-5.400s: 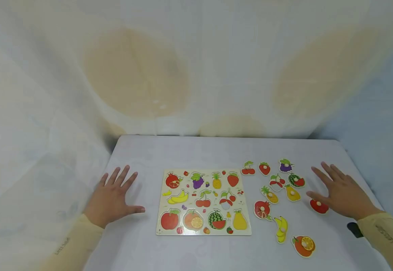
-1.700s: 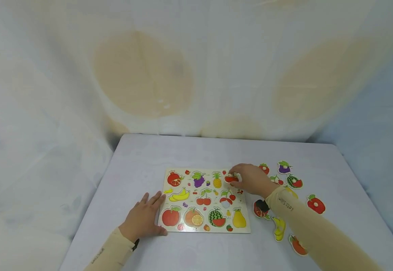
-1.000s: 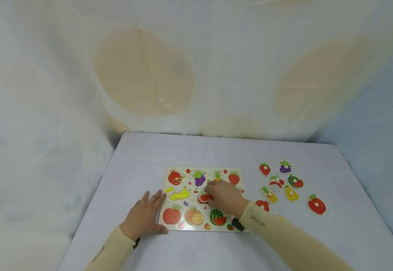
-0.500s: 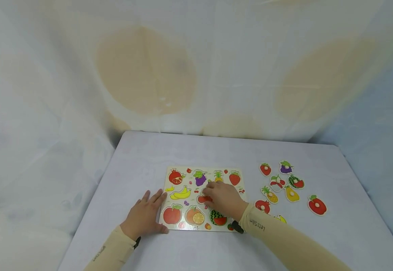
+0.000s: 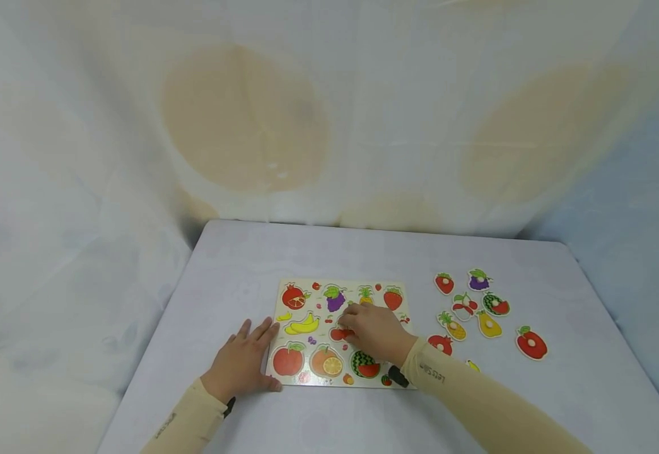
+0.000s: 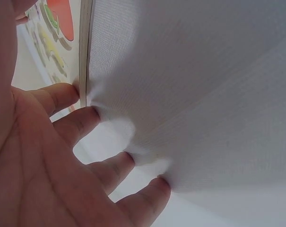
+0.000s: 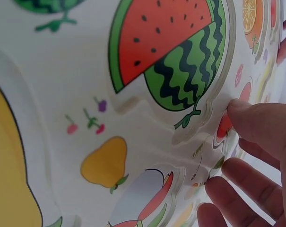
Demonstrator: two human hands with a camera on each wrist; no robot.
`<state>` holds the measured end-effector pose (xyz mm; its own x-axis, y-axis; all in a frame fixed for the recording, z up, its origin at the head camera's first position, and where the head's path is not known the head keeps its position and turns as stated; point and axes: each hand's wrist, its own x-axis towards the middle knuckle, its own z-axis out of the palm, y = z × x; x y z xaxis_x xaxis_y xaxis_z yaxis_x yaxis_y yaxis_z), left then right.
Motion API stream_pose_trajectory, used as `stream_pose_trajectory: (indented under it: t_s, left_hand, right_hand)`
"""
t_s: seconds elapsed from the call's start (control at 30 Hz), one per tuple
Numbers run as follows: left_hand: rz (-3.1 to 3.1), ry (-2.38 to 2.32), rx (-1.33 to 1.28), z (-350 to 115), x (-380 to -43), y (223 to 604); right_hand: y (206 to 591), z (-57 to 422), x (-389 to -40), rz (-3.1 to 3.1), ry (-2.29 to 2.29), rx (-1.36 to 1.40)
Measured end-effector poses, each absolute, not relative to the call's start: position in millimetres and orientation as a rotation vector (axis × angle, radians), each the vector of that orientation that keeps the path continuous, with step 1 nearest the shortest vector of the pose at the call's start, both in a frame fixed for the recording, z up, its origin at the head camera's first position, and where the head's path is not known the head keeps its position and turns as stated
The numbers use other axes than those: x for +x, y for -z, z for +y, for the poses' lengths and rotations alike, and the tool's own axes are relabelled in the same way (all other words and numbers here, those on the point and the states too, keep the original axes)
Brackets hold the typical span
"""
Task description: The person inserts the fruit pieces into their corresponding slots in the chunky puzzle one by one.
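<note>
A fruit-shaped puzzle board (image 5: pixel 352 282) with printed recesses lies on the white table. My left hand (image 5: pixel 239 360) rests at its left edge, fingers spread; in the left wrist view a fingertip touches the side of the board (image 6: pixel 84 56). Over the middle of the board, my right hand (image 5: pixel 377 331) holds the cherry puzzle piece (image 5: pixel 337 334) at the cherry picture. The right wrist view has the thumb and fingers of my right hand (image 7: pixel 261 161) around the red cherry piece (image 7: pixel 224 126). Whether it sits fully in its recess cannot be made out.
Several knobbed pieces lie to the right: strawberry (image 5: pixel 444 284), grapes (image 5: pixel 479 280), watermelon (image 5: pixel 496 305), lychee (image 5: pixel 465 307), pineapple (image 5: pixel 451 327), pear (image 5: pixel 489 325), apple (image 5: pixel 531 343) and pomegranate (image 5: pixel 439 344). The right sleeve partly covers the banana piece (image 5: pixel 473 365).
From beside the board, my left hand has come to its left edge. My right hand took the cherry piece, carried it to the strawberry recess, then left to the cherry picture, where it stays nearly still.
</note>
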<state>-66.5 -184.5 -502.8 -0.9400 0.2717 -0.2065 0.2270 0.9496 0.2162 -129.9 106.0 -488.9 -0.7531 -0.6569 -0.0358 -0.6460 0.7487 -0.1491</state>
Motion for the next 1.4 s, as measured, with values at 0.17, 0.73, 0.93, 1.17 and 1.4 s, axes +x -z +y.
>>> stream_pose_trajectory:
  t_s: [0.17,0.73,0.93,1.17,1.4]
  left_hand:
    - [2.855,-0.272,0.357,-185,-65,502]
    - [2.868,-0.253,0.405,-188,-70,507]
    - [2.854,-0.269,0.393,-188,-70,508]
    - [2.839,-0.269,0.364,-189,-71,512]
    - [2.822,-0.274,0.364,-188,-71,508]
  right_hand:
    - [488,105,-132,2.840,0.206,-1.073]
    - [473,139,-144,2.812,0.305,-0.838]
    - [461,187,-145,2.805,0.349,-0.698]
    - [455,259,-137,2.839,0.378,-0.547]
    - [466,304,-122,2.886,0.370,-0.450]
